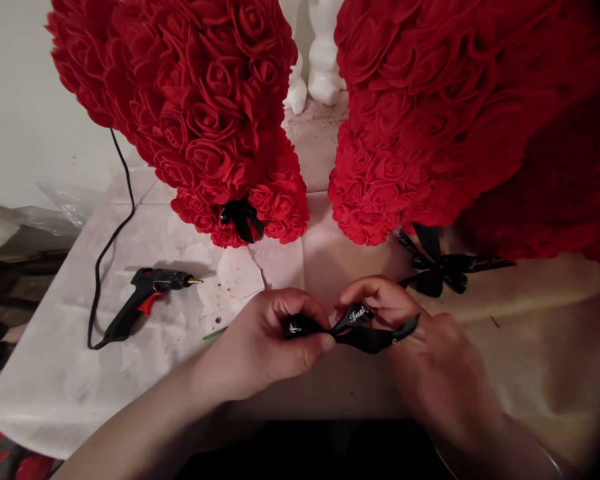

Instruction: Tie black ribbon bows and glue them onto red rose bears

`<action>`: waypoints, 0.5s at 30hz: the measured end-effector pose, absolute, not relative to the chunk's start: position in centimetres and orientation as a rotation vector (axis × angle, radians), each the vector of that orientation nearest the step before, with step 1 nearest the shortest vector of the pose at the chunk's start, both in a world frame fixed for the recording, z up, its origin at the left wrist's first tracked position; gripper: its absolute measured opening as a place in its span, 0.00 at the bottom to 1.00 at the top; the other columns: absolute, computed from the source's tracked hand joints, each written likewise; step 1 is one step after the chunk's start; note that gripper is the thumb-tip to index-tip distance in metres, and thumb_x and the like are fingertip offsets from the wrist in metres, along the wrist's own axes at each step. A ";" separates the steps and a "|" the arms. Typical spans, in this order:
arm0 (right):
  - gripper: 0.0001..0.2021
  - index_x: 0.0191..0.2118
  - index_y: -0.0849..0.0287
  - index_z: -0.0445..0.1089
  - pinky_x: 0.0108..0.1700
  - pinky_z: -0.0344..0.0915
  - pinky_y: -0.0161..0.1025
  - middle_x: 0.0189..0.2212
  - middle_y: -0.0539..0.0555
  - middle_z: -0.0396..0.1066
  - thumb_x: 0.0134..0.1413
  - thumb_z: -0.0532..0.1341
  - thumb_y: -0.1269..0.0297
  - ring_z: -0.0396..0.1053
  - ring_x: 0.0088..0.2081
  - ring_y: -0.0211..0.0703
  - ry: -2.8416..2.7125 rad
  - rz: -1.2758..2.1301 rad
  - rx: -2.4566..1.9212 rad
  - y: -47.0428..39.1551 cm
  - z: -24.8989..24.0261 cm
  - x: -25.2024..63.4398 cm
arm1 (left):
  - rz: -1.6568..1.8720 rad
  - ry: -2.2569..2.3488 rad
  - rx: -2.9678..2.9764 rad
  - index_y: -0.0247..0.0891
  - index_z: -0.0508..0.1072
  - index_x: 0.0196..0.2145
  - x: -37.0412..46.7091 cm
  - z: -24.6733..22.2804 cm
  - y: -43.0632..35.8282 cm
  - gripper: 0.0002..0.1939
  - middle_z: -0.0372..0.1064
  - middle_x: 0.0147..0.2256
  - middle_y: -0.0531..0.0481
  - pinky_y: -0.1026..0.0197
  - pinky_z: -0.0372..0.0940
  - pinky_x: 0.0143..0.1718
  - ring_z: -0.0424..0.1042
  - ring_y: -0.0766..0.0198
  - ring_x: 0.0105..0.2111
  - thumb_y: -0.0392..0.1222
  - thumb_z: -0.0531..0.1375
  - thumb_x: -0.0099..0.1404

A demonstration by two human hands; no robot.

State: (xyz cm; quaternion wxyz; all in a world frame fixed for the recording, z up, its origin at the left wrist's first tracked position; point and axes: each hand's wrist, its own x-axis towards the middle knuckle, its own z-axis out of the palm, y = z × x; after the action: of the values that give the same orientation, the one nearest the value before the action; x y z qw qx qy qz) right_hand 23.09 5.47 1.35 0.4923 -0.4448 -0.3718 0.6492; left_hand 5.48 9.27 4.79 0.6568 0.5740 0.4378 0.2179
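A black ribbon with white lettering (370, 339) is looped between my two hands at the front of the table. My left hand (285, 337) pinches its middle between thumb and fingers, with one loop inside the hand. On the right, my right hand (410, 327) has its curled fingers around the other loop and the ribbon's end. Beyond the hands stand two large shapes covered in red foam roses, one on the left (200, 100) and one on the right (420, 120). The left one bears a small black bow (243, 219) low on its front.
A black glue gun (147, 293) with a red trigger and a cord lies at left on the covered table (55, 360). Black ribbon bows (437, 267) lie at right under the roses. White figures (325, 60) stand behind. A green item (215, 333) lies by my left wrist.
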 end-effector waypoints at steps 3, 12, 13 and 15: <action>0.07 0.31 0.53 0.68 0.31 0.63 0.37 0.27 0.50 0.67 0.50 0.61 0.57 0.65 0.30 0.42 -1.185 1.486 -1.261 5.3 2.2 23.2 | 0.415 1.045 1.411 0.34 0.71 0.28 5.7 4.6 9.0 0.03 0.63 0.23 0.56 0.71 0.55 0.23 0.59 0.73 0.23 0.36 0.62 0.55; 0.11 0.42 0.55 0.68 0.40 0.67 0.38 0.36 0.52 0.69 0.51 0.64 0.70 0.67 0.39 0.42 -1.734 0.850 -1.165 5.5 1.8 22.9 | 0.217 1.036 1.502 0.34 0.68 0.26 5.8 4.2 8.7 0.03 0.59 0.23 0.57 0.69 0.56 0.26 0.59 0.72 0.25 0.32 0.57 0.50; 0.10 0.41 0.55 0.69 0.39 0.67 0.37 0.35 0.52 0.69 0.52 0.63 0.71 0.67 0.38 0.40 -1.745 0.864 -1.149 5.6 1.7 22.9 | 0.180 1.022 1.502 0.34 0.67 0.25 5.8 4.2 8.7 0.02 0.58 0.23 0.57 0.69 0.55 0.26 0.58 0.72 0.25 0.31 0.56 0.50; 0.07 0.38 0.55 0.68 0.38 0.66 0.35 0.33 0.50 0.68 0.54 0.62 0.73 0.67 0.37 0.38 -1.751 0.881 -1.111 5.7 1.7 22.9 | 0.128 1.004 1.491 0.34 0.68 0.25 6.0 4.3 8.5 0.03 0.57 0.23 0.57 0.69 0.55 0.27 0.57 0.72 0.26 0.31 0.55 0.52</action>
State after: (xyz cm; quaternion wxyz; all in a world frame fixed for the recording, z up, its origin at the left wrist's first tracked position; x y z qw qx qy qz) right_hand 22.95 5.70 1.69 0.4298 -0.4451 -0.7018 0.3530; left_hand 5.95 8.47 4.27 0.6207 0.6488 0.4366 0.0559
